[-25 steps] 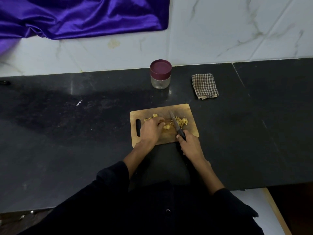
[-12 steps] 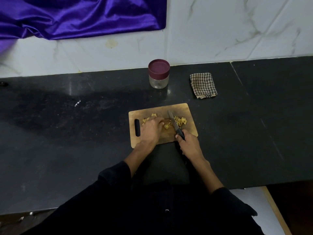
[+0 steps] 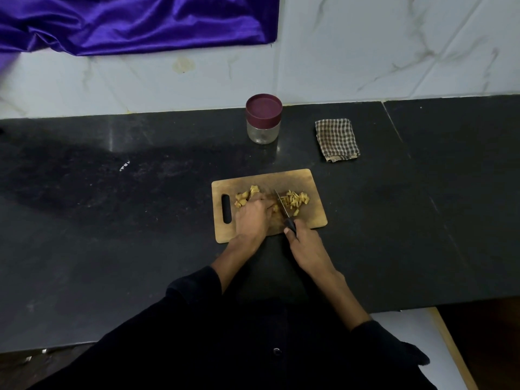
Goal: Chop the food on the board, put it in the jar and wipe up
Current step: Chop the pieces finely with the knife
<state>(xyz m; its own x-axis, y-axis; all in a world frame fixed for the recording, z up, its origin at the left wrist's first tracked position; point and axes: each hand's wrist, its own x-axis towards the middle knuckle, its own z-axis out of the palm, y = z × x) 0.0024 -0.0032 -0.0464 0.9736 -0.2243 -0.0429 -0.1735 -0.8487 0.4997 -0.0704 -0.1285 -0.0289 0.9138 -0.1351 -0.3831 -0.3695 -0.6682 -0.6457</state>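
Right hand (image 3: 305, 243) is clamped on the knife (image 3: 283, 209), angled beside unchopped food (image 3: 245, 199) pinned under the curled left hand (image 3: 253, 218).

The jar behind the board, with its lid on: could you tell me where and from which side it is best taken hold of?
Probably the clear glass body of the jar, below the maroon lid, approached from the front. It stands upright near the wall, with free counter on both sides, so fingers can wrap its round sides.
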